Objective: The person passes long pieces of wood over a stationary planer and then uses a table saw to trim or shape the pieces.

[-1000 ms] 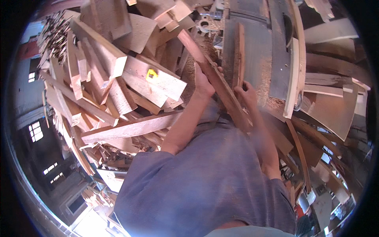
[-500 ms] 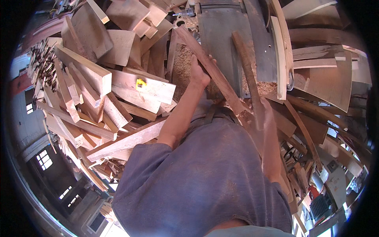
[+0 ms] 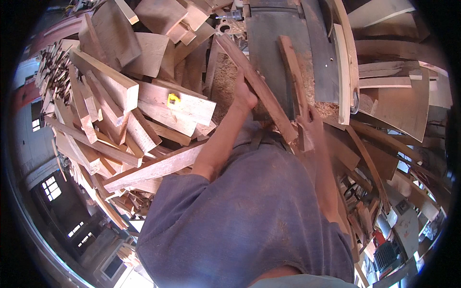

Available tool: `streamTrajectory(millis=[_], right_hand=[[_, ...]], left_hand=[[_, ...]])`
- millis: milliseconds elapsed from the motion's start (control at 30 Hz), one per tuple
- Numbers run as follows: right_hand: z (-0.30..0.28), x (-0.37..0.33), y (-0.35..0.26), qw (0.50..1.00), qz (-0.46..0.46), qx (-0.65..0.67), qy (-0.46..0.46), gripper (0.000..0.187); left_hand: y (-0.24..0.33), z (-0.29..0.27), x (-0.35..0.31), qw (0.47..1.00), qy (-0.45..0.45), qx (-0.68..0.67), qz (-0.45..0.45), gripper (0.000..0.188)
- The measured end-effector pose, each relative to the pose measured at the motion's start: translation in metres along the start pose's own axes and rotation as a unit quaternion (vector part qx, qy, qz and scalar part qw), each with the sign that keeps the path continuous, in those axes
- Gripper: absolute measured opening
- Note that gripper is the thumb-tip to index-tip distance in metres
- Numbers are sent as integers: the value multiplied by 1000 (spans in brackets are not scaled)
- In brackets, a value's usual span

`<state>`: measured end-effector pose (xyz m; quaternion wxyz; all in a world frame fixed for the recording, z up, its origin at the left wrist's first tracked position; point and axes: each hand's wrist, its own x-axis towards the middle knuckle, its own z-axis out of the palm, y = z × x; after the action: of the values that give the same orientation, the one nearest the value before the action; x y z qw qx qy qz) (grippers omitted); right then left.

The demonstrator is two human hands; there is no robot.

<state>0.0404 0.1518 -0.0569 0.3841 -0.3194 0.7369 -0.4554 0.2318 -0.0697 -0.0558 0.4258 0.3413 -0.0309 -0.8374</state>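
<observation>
My left hand (image 3: 246, 92) is closed round a long reddish-brown wooden strip (image 3: 261, 93), which slants from the far left down toward my waist. To its right, my right hand (image 3: 312, 126) grips a second brown wooden piece (image 3: 293, 72) near its close end. That piece points away from me over the grey metal machine table (image 3: 266, 43). The two pieces lie apart at their far ends and come near each other by my body. Some of my right fingers are hidden behind the wood.
Sawdust (image 3: 225, 79) covers the surface left of the machine table. Boards and offcuts (image 3: 103, 105) are heaped at the left, with a yellow tape measure (image 3: 173, 100) on one plank. A pale curved strip (image 3: 342, 72) edges the table's right side; more boards (image 3: 394, 105) lie beyond.
The right-hand wooden piece has turned and shifted slightly left, showing a lighter face. My right hand, blurred before, has moved left and now grips its near end. The left hand stays nearly still.
</observation>
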Motion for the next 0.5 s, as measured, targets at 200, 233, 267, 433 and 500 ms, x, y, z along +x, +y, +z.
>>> streamTrajectory(millis=[200,233,267,433,500], right_hand=[[69,18,-32,954,-123,-273,33,56],[83,20,-36,947,-116,-297,41,50],[96,22,-40,939,-100,-327,26,46],[96,39,-23,960,-139,-234,65,47],[78,47,-24,995,-73,-49,46,52]], left_hand=[[24,19,-23,1000,-4,23,-11,52],[26,25,-23,999,-17,27,-13,52],[29,27,-23,999,-31,27,-15,52],[34,48,-24,998,-41,50,-7,51],[20,50,-10,997,-53,41,-37,53]])
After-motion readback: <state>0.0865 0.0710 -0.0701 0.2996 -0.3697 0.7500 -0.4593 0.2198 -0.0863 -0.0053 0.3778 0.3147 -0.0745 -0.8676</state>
